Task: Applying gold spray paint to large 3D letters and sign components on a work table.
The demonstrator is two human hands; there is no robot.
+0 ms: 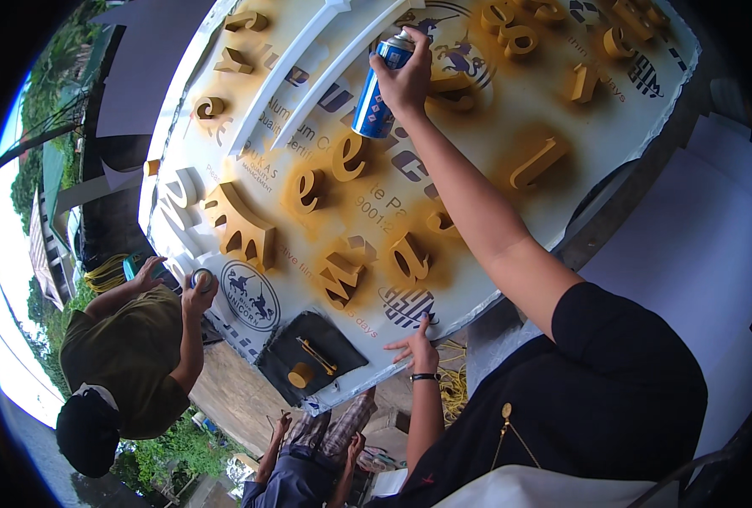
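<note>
My right hand (405, 76) is wrapped around a blue spray can (374, 106), with the index finger at its nozzle. The can tilts over the white printed sheet (477, 241) covering a table. Letters painted gold lie around it: a gold "e" (350, 158) just below and another gold letter (452, 93) partly behind my hand and forearm. Two long white curved strips (329, 80) lie to the can's left. At the near edge of the sheet my left hand (416, 347) is held with fingers spread and nothing in it. A gold "a" (412, 258) lies a little beyond it.
At the left a person in a dark cap (88, 432) holds a can (201, 278) beside white letters (175, 203). Another person (295, 474) stands at the bottom. A black square (283, 356) carries a round gold piece (300, 374) and thin gold sticks. White sheets (680, 254) lie at the right.
</note>
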